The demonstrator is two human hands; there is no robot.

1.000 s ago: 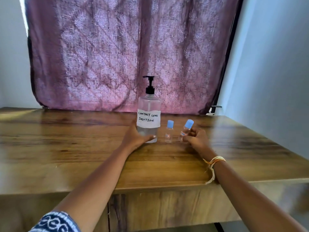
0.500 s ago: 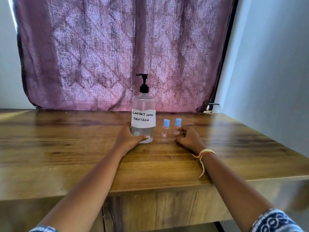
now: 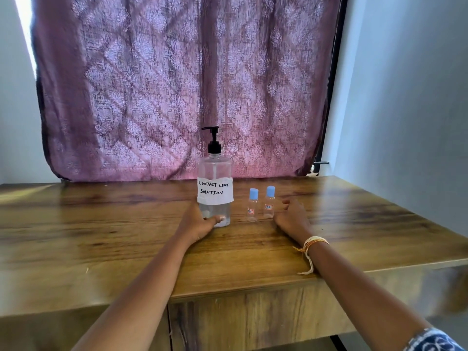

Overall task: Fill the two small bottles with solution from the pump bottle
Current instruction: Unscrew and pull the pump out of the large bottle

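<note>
A clear pump bottle (image 3: 214, 173) with a black pump and a white label reading "CONTACT LENS SOLUTION" stands upright on the wooden table (image 3: 101, 236). My left hand (image 3: 198, 222) wraps its base, thumb across the front. Two small clear bottles with blue caps stand upright to its right: the left small bottle (image 3: 252, 205) and the right small bottle (image 3: 269, 202), both capped. My right hand (image 3: 291, 216) rests on the table just right of them, fingers loosely spread, holding nothing and apart from the bottles.
A purple patterned curtain (image 3: 177, 84) hangs behind the table's far edge. A grey wall (image 3: 405, 110) runs along the right side. The table's front edge (image 3: 253, 292) lies near my forearms.
My right hand has let go of the right small bottle, which was tilted in its grip and now stands upright. The hand has drawn back to the right. My left hand stays on the pump bottle.
</note>
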